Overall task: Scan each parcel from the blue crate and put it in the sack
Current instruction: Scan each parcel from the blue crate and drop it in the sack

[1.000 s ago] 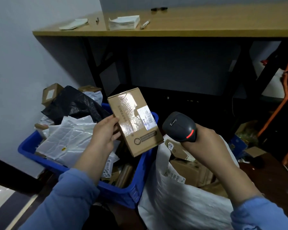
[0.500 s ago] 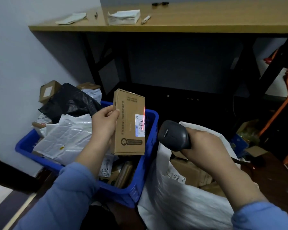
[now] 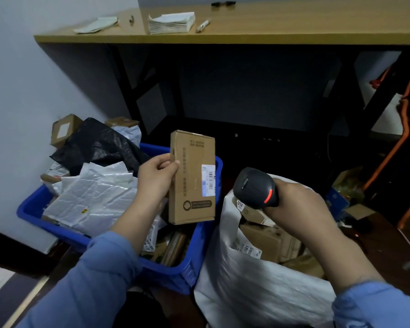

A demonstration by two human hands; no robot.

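Observation:
My left hand (image 3: 155,179) grips a flat brown cardboard parcel (image 3: 192,177) by its left edge, upright above the blue crate (image 3: 192,268). A white barcode label sits on the parcel's right side. My right hand (image 3: 301,209) holds a black handheld scanner (image 3: 255,188) with a red light, its head turned toward the parcel, a short gap between them. Below the scanner stands the white sack (image 3: 251,287), open, with several cardboard boxes inside. The crate is heaped with white and black mailer bags.
A wooden table top (image 3: 294,24) spans the back with paper stacks and pens on it; its dark frame stands behind the crate. A white wall is on the left. Boxes and orange cable lie on the floor at right.
The parcel turned from tilted to upright with its label toward the scanner. A red scan line crossed the label half a second ago and is gone now. The scanner rose slightly.

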